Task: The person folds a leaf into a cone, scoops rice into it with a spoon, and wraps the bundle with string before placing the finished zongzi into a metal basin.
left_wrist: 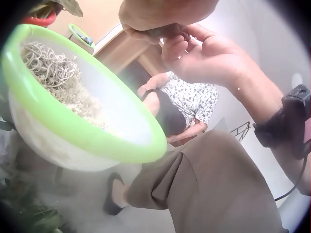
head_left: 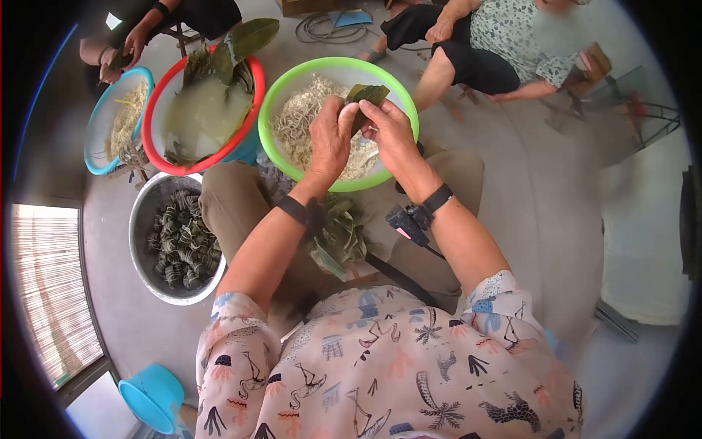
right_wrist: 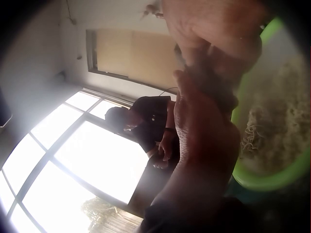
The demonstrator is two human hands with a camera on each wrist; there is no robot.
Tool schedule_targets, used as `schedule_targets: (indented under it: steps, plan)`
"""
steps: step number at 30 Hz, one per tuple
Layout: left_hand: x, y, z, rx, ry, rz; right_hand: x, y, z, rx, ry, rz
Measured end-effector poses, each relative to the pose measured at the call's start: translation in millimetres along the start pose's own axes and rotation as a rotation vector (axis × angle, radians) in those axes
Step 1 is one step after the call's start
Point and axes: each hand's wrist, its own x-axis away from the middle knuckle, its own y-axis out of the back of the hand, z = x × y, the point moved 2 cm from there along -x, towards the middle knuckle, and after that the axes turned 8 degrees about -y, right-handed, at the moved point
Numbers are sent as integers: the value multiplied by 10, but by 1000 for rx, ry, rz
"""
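Both hands meet over a green-rimmed basin (head_left: 266,139) of pale rice with a heap of thin grey-white strings (head_left: 291,126). Between them is a folded dark green leaf (head_left: 369,94). The left hand (head_left: 331,139) pinches the leaf's near side with thumb and fingers. The right hand (head_left: 391,135) holds its other side, thumb on top, fingers curled beneath. In the left wrist view the right hand (left_wrist: 209,58) shows bent fingers at the dark leaf. Whether anything lies inside the leaf is hidden.
A red-rimmed basin (head_left: 148,139) holds cloudy water and leaves; a blue-rimmed one (head_left: 89,139) stands beside it. A metal bowl (head_left: 139,256) contains several tied leaf bundles (head_left: 186,241). Loose leaves (head_left: 340,230) lie between the knees. Other people sit opposite.
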Motion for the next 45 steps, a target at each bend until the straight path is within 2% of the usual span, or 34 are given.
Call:
schedule_targets:
  steps: [3,7,13,15,16,17,19,20,22,23,25,29,35,37,41,43,44,45]
  plan:
    - [-16,20,-34,-69,-82,58,2,11,16,20,22,3]
    - [-12,-9,-13,-34,-69,43,21,24,22,10,11,-6]
    - [13,-8,161,91,136,76,46,71,65,70,-47,26]
    - [13,1,291,200,196,55,79,133,157,147,29,-44]
    - [6,-12,372,358,228,56,58,190,219,326,158,-87]
    - [35,-10,439,356,228,54,72,237,254,326,158,-85]
    - [25,0,370,687,560,82,150,208,470,922,785,-192]
    - [11,19,337,687,561,81,135,193,519,922,783,-191]
    - [20,37,326,754,628,133,164,98,602,1271,1206,-96]
    - [24,43,318,754,629,136,158,93,624,1271,1205,-99]
    - [40,46,297,815,655,221,141,50,609,1494,1281,-37]
    - [40,37,184,827,722,216,37,82,610,1523,1320,-9]
    - [11,19,190,845,699,242,-30,115,563,1441,1236,26]
    - [-5,19,176,853,670,237,-41,138,527,1358,1141,29]
    - [1,-16,193,892,587,197,-70,117,394,1190,1074,-7]
    - [-12,-50,197,852,583,156,-63,123,324,975,899,-55]
    - [-6,-65,205,852,584,157,-50,110,282,975,898,-56]
    - [-2,-74,214,854,573,136,-49,106,237,908,820,-57]
